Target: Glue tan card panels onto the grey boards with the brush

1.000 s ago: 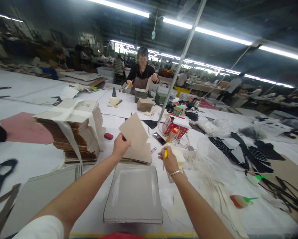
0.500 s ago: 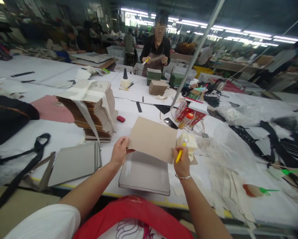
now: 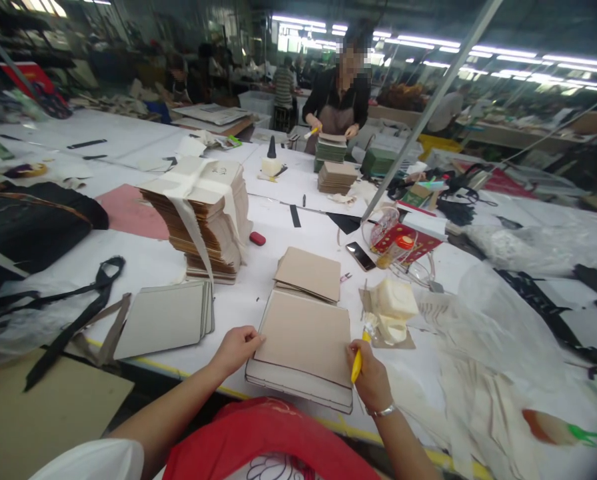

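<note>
A tan cardboard sheet [image 3: 306, 333] lies over a stack of grey-edged boards [image 3: 298, 388] at the table's near edge, leaving a strip of the stack bare at the front. My left hand [image 3: 237, 350] pinches the sheet's left edge between thumb and fingers. At the right edge, my right hand [image 3: 374, 379] is closed round a yellow-handled brush [image 3: 357, 363], its bristles pointing away from me, while fingertips touch the sheet. Just beyond lie more tan sheets [image 3: 308, 270]. Right of the brush stands a cut-open whitish plastic container [image 3: 396, 300] on a piece of board.
A tall strapped bundle of boards [image 3: 203, 220] stands at left, with grey boards [image 3: 163, 320] in front. A phone [image 3: 360, 256], a bottle [image 3: 396, 252] and a red box [image 3: 418, 240] sit at right. A co-worker [image 3: 338, 100] stands across the table near board stacks.
Both hands have lowered the tan sheet from above onto the grey-edged stack. The tan sheets behind it now show. Across the table, the co-worker's hands have come down to a stack.
</note>
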{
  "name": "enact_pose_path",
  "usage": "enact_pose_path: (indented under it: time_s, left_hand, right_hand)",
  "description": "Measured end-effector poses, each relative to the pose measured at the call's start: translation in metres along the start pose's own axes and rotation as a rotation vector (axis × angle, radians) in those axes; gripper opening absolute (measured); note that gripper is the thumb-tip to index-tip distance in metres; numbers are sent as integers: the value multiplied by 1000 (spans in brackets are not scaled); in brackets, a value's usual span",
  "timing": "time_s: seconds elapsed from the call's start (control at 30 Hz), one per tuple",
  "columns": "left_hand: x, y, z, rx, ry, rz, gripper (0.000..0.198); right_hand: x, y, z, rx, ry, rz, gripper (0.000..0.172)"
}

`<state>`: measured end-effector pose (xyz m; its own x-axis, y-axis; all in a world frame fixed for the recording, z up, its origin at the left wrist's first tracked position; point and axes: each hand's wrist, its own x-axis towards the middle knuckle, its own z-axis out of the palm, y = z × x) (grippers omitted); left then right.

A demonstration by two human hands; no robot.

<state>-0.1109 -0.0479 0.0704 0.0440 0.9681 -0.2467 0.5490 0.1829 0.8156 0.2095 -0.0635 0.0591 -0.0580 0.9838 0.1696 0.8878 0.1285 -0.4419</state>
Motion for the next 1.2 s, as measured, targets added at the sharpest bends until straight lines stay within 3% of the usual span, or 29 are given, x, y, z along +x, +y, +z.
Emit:
enact_pose_path:
  time_s: [0.4, 0.87, 1.2]
  left_hand:
    - [5, -7, 0, -176, -45, -48, 32]
    - [6, -9, 9, -198, -155, -168, 35]
    - [10, -1, 3, -64, -107, -80, 32]
  right_hand:
    - [8, -9, -3, -116, -88, -22, 24]
    - [4, -13, -6, -140, -126, 65, 15]
    - [7, -18, -6, -237, -183, 56, 14]
